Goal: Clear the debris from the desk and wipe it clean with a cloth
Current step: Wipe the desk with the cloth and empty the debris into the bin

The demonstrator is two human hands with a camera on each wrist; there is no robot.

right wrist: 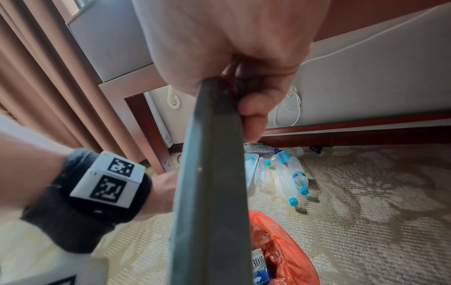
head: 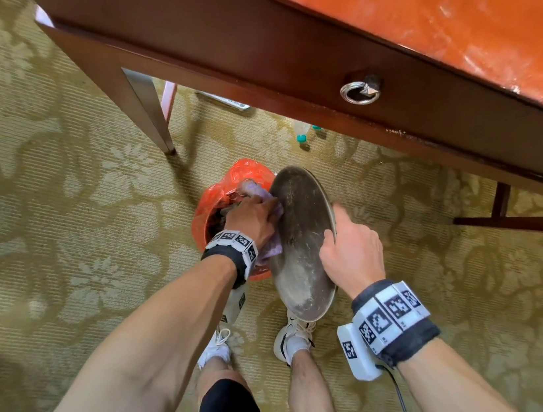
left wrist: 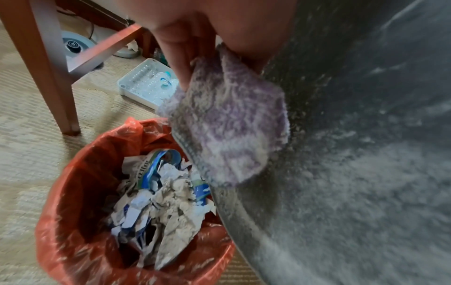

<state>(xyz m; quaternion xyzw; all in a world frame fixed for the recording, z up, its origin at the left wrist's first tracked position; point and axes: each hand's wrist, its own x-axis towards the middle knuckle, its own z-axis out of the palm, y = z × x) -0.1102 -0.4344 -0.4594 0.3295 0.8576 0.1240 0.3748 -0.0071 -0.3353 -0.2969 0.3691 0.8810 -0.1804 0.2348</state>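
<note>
A round dark metal tray (head: 301, 236), dusted with pale powder, is tilted almost on edge over a bin lined with an orange bag (head: 218, 206). My right hand (head: 348, 247) grips the tray's rim (right wrist: 212, 154), thumb on the near face. My left hand (head: 255, 221) holds a purple cloth (left wrist: 234, 127), powder-coated, against the tray's dusty face (left wrist: 366, 154) above the bin (left wrist: 80, 192). Crumpled paper scraps and wrappers (left wrist: 161, 202) fill the bin. The desk's orange top (head: 444, 10) shows pale streaks at the upper right.
The desk's drawer front carries a ring pull (head: 360, 90); a desk leg (head: 151, 114) stands left of the bin. Several plastic bottles (right wrist: 285, 179) and a white basket (left wrist: 144, 83) lie on the patterned carpet beneath. My feet (head: 291, 338) stand just behind the bin.
</note>
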